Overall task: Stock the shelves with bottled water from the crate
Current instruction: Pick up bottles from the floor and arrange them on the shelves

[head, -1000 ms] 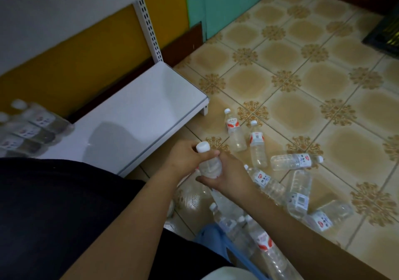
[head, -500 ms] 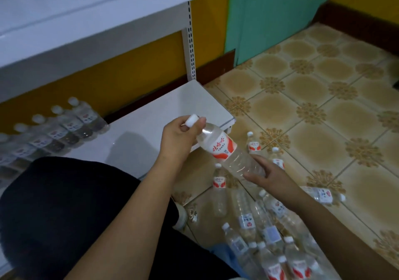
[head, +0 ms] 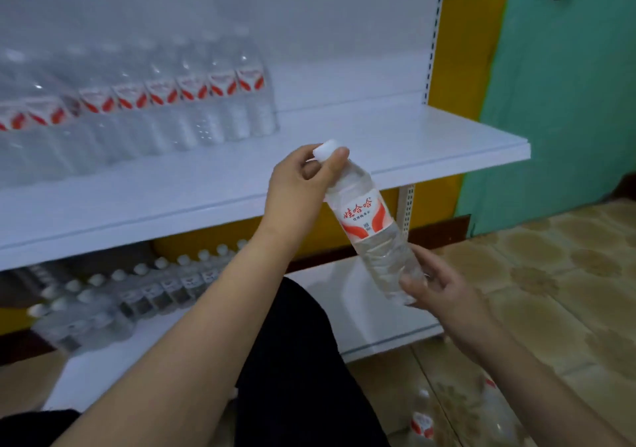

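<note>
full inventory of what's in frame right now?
held bottle: one, clear with red-white label and white cap, tilted, in front of the middle shelf
middle shelf: one, white, right part bare
shelf row: many blurred clear bottles, red labels, left on the middle shelf
bottom shelf: one, white
lower row: many white-capped bottles, left on the bottom shelf
floor bottles: at least one, on the patterned tiles at the bottom edge
door: one, green, right
left hand: grips the neck under the cap
right hand: fingers round the base
</note>
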